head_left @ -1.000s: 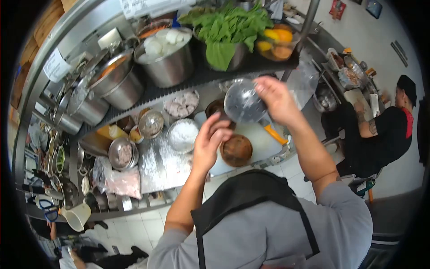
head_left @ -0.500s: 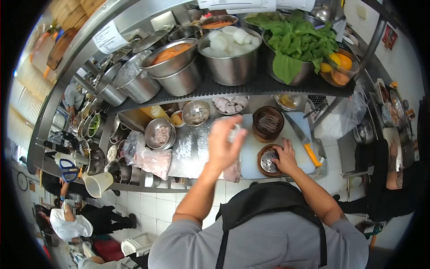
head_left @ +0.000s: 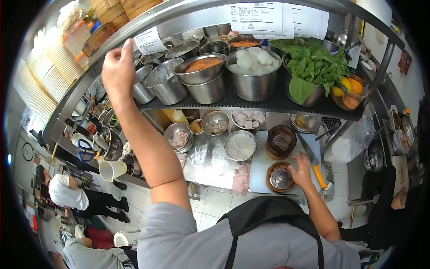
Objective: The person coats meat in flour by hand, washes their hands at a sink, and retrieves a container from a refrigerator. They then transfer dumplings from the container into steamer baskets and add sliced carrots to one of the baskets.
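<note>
My left hand (head_left: 118,74) is raised at the upper left, in front of the steel shelf, close to a hanging paper ticket (head_left: 150,41). Its index finger points up and the others are partly curled; I see nothing in it. Spread fingers of my right hand (head_left: 302,171) rest at the right rim of a small round bamboo steamer (head_left: 272,184). Inside that steamer lies a perforated metal disc (head_left: 281,178). A second, darker steamer (head_left: 281,142) stands just behind it. Both are on a pale cutting board (head_left: 261,172), with an orange-handled knife (head_left: 319,175) along its right side.
Steel pots (head_left: 254,83) and leafy greens (head_left: 313,69) crowd the upper shelf. Below are a bowl of white powder (head_left: 241,145), a pink cloth (head_left: 242,178) and bowls of meat (head_left: 179,139). Bamboo steamers (head_left: 134,9) are stacked at top left. Other people stand at both sides.
My left hand has moved from beside the cutting board up and far left. My right hand has shifted off the metal disc to the steamer's right rim. The camera view has shifted too.
</note>
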Demonstrator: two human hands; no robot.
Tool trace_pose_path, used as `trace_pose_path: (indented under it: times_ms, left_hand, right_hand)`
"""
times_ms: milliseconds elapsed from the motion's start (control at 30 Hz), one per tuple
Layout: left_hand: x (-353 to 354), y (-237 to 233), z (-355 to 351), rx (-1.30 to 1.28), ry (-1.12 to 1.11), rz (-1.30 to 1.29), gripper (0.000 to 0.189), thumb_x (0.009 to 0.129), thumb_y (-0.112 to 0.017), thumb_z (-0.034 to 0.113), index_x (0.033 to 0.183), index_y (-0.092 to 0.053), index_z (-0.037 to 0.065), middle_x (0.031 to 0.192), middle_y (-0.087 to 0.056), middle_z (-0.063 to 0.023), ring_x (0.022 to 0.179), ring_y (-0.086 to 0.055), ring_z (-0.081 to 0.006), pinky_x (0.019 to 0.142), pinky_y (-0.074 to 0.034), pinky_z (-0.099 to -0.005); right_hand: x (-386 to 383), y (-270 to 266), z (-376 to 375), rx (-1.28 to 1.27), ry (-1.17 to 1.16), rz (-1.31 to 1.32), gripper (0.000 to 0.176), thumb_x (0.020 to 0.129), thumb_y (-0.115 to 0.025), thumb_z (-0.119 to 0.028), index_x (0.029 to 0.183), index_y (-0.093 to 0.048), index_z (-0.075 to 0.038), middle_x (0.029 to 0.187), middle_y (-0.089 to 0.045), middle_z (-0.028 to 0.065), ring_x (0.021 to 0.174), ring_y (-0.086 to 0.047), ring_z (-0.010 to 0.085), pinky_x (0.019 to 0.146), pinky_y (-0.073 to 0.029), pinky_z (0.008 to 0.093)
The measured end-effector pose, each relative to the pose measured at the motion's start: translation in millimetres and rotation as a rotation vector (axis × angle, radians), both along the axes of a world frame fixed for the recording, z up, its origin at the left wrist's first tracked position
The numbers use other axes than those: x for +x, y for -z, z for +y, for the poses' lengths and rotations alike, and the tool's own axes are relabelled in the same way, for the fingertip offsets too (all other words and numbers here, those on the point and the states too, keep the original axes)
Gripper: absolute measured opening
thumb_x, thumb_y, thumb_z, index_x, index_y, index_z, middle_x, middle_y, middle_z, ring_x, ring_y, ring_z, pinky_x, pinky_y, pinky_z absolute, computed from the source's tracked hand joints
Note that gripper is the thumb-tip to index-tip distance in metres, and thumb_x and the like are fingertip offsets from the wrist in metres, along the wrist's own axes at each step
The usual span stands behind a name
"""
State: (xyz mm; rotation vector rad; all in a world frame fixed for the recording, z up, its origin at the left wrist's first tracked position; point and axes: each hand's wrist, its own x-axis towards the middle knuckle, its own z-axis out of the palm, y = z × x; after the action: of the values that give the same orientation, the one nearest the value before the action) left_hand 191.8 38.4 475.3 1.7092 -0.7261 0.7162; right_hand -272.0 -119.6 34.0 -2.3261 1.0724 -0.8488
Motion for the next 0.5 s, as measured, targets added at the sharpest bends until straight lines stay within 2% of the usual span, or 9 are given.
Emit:
trace_pose_path:
  times_ms: [33, 67, 133, 200, 233, 300, 400, 500]
  left_hand:
    - [29, 8, -2, -0.042, 0.051, 0.139, 0.056, 0.088, -0.07, 0.051, 0.103, -0.061, -0.002, 0.082, -0.062, -0.0047, 0.067, -0.057, -0.0116, 0.06, -0.048, -0.0272]
    - [31, 12, -12, -0.161, 0.207, 0.385, 0.056, 0.086, -0.072, 0.054, 0.102, -0.063, 0.001, 0.082, -0.063, -0.0046, 0.07, -0.06, -0.0143, 0.062, -0.05, -0.0305]
    - [39, 24, -39, -0.376, 0.665, 0.726, 0.049, 0.087, -0.073, 0.049, 0.103, -0.064, 0.004, 0.087, -0.067, -0.0047, 0.075, -0.063, -0.0177, 0.066, -0.051, -0.0326]
    - [38, 33, -67, -0.563, 0.861, 0.668, 0.039, 0.09, -0.072, 0.042, 0.105, -0.065, 0.006, 0.093, -0.07, -0.0041, 0.078, -0.066, -0.0193, 0.07, -0.051, -0.032]
    - [35, 32, -72, -0.657, 0.958, 0.662, 0.029, 0.094, -0.069, 0.033, 0.106, -0.066, 0.007, 0.094, -0.071, -0.0038, 0.078, -0.067, -0.0173, 0.069, -0.052, -0.0312]
    - [27, 42, -70, -0.604, 1.022, 0.681, 0.021, 0.097, -0.064, 0.023, 0.107, -0.065, 0.004, 0.093, -0.071, -0.0055, 0.079, -0.067, -0.0161, 0.063, -0.054, -0.0307]
    - [-55, 62, -69, -0.6, 1.075, 0.688, 0.017, 0.097, -0.061, 0.013, 0.107, -0.064, 0.0, 0.094, -0.071, -0.0089, 0.08, -0.068, -0.017, 0.065, -0.055, -0.0287]
    - [-148, 58, -92, -0.665, 1.148, 0.553, 0.017, 0.094, -0.065, 0.009, 0.104, -0.062, -0.004, 0.095, -0.07, -0.0108, 0.081, -0.068, -0.0161, 0.072, -0.055, -0.0295]
  right_hand:
    - [-3, -2, 2, 0.012, 0.008, -0.023, 0.043, 0.079, -0.073, -0.017, 0.117, -0.06, -0.002, 0.138, -0.044, 0.0289, 0.13, -0.039, 0.0472, 0.11, -0.032, 0.0523]
    - [-7, 0, 4, 0.016, 0.01, -0.008, 0.042, 0.079, -0.073, -0.017, 0.116, -0.06, -0.002, 0.138, -0.044, 0.0287, 0.13, -0.039, 0.0471, 0.11, -0.032, 0.0523]
    - [-18, 6, 8, 0.011, 0.019, 0.024, 0.04, 0.079, -0.072, -0.016, 0.115, -0.061, -0.002, 0.137, -0.044, 0.0285, 0.129, -0.039, 0.0469, 0.109, -0.033, 0.0523]
    - [-26, 13, 13, 0.045, 0.014, 0.024, 0.04, 0.079, -0.072, -0.016, 0.115, -0.061, -0.002, 0.137, -0.045, 0.0282, 0.129, -0.04, 0.0465, 0.109, -0.033, 0.052]
    - [-30, 14, 14, 0.061, 0.011, 0.028, 0.04, 0.079, -0.072, -0.016, 0.115, -0.061, -0.003, 0.137, -0.045, 0.0281, 0.128, -0.04, 0.0463, 0.109, -0.033, 0.0518]
    - [-37, 17, 17, 0.093, 0.037, 0.025, 0.04, 0.079, -0.072, -0.017, 0.115, -0.061, -0.003, 0.138, -0.045, 0.0279, 0.128, -0.041, 0.046, 0.109, -0.034, 0.0513]
    - [-41, 21, 18, 0.111, 0.059, 0.024, 0.04, 0.08, -0.073, -0.018, 0.115, -0.061, -0.004, 0.137, -0.046, 0.0278, 0.128, -0.041, 0.0455, 0.108, -0.035, 0.0504]
    - [-40, 19, 20, 0.092, 0.062, 0.027, 0.04, 0.08, -0.073, -0.018, 0.115, -0.061, -0.004, 0.137, -0.046, 0.0272, 0.128, -0.041, 0.045, 0.108, -0.035, 0.0499]
